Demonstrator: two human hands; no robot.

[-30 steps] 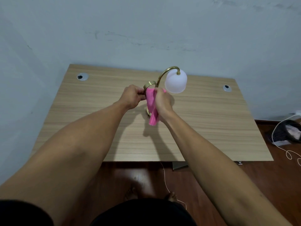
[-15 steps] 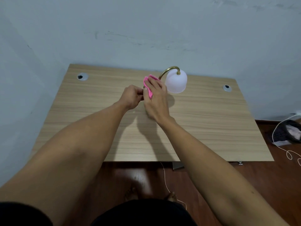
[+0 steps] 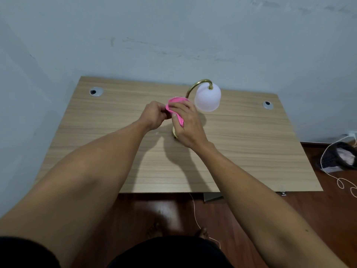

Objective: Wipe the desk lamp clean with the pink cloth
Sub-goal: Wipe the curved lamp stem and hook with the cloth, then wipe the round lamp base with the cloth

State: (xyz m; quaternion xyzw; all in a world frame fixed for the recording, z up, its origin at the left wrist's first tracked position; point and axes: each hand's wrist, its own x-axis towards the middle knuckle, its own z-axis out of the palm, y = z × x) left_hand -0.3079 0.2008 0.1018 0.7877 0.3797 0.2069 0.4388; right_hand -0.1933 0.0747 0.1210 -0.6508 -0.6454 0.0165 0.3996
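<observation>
A desk lamp with a curved brass neck (image 3: 195,86) and a frosted white shade (image 3: 207,97) stands near the middle of a wooden desk (image 3: 251,147). My right hand (image 3: 188,124) presses a bunched pink cloth (image 3: 174,105) against the lamp's lower part, which it mostly hides; a sliver of the brass base (image 3: 174,132) shows below the palm. My left hand (image 3: 154,118) is closed just to the left of the cloth, its fingers touching the lamp or cloth; exactly what it grips is hidden.
Two round cable grommets sit in the desk, one at the back left (image 3: 96,91) and one at the back right (image 3: 268,105). A pale wall rises behind. A dark bundle (image 3: 340,157) and white cable (image 3: 340,180) lie on the wooden floor at the right.
The right hand with the cloth went from the lamp's lower stem up toward the neck, then slid slightly back down. The left hand and lamp stayed put.
</observation>
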